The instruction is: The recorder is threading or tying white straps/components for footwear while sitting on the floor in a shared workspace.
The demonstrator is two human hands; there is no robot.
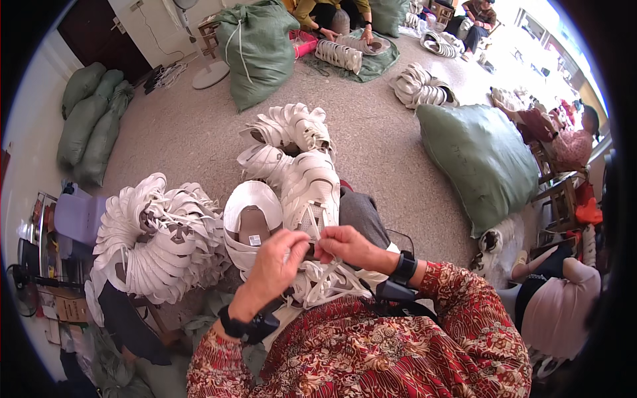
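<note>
Pinching flat white laces (314, 217), one right hand (345, 244) bends inward over one off-white fabric shoe (296, 199); one left hand (271, 266) curls alongside, its hold impossible to tell.

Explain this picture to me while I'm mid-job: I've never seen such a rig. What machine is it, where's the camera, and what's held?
There is no machine here: you see a person's own bare hands. The single picture comes from a wide camera on that person's head, looking down, so straight edges bend near the rim. Picture left is the person's left.

The right hand seems to have a fingertip grip on a white lace. The left hand is close beside it; whether it pinches the lace too, I cannot tell. A dark band is on each wrist.

Just beyond the hands runs a row of white uppers; to the left is a big pile of more. Green sacks rest on the floor.
</note>
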